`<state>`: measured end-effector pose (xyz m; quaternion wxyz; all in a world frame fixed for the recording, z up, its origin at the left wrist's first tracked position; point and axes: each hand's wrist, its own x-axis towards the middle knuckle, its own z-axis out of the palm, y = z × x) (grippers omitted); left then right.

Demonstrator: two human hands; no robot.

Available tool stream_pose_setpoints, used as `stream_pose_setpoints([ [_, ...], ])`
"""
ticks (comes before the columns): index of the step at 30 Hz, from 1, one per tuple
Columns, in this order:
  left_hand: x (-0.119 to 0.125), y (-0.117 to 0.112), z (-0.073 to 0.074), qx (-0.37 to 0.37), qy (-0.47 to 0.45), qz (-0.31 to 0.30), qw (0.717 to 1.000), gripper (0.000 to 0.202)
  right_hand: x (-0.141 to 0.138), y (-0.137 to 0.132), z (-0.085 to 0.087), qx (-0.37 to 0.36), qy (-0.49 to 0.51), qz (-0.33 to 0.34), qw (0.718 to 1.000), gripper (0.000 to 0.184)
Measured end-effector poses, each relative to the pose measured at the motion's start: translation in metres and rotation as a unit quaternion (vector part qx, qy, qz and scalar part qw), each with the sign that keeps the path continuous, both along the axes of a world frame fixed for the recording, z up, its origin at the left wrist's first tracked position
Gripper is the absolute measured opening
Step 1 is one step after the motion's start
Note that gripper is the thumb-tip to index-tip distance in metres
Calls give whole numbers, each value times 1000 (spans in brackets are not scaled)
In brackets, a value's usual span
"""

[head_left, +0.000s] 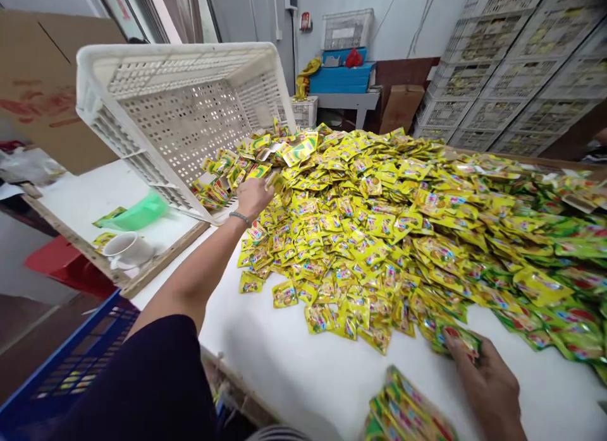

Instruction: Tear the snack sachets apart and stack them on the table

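My left hand [255, 196] reaches to the mouth of a tipped white plastic crate [177, 51]. Its fingers are curled in among small yellow packets; what they grip is hidden. A large heap of yellow packets [360, 220] spills from the crate across the white table [265, 346]. Near the front right, my right hand [488, 374] pinches a green and yellow packet [463, 342] between thumb and fingers, just at the heap's edge. Below it, a row of similar packets [403, 409] leans together at the bottom of the view.
Greener packets [576, 314] lie at the right. On the left stand a white mug [127, 248], a green plastic scoop-like piece [140, 212] and a cardboard box [52, 87]. A blue crate [57, 371] is low at left. Stacked white crates [502, 68] line the back right.
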<state>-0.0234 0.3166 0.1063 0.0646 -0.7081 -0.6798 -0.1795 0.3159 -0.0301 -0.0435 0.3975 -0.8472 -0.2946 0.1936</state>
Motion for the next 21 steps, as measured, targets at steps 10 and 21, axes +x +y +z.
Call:
stream_pose_setpoints([
  [10,41,-115,-2,-23,7,-177,984,31,10,0,-5,33,-8,69,997,47],
  [21,20,-36,-16,-185,-15,-64,981,78,13,0,12,7,15,151,988,44],
])
